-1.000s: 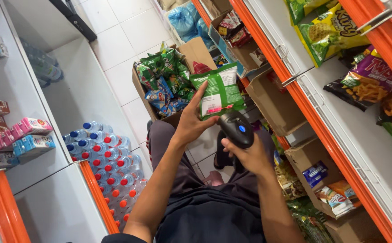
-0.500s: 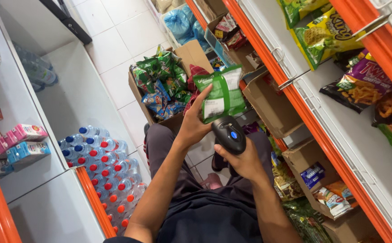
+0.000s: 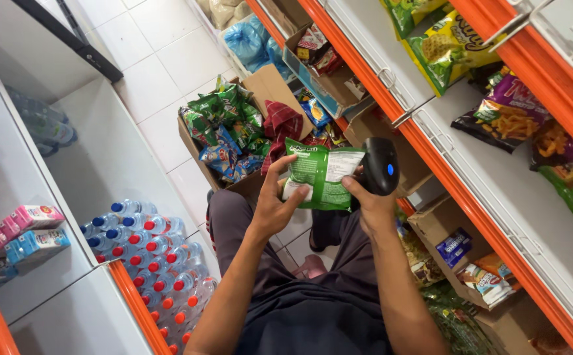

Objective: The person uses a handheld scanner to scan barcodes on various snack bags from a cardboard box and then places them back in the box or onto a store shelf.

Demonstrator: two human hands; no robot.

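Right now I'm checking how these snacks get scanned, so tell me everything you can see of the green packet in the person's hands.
The green packet is a small, flat snack bag of glossy plastic film, mostly green with a white panel on the side facing the camera. It looks sealed and a little creased. It is held up above the person's lap, tilted. The left hand grips its lower left edge, fingers spread behind it. The right hand, which holds a black scanner showing a blue light, touches its right edge.
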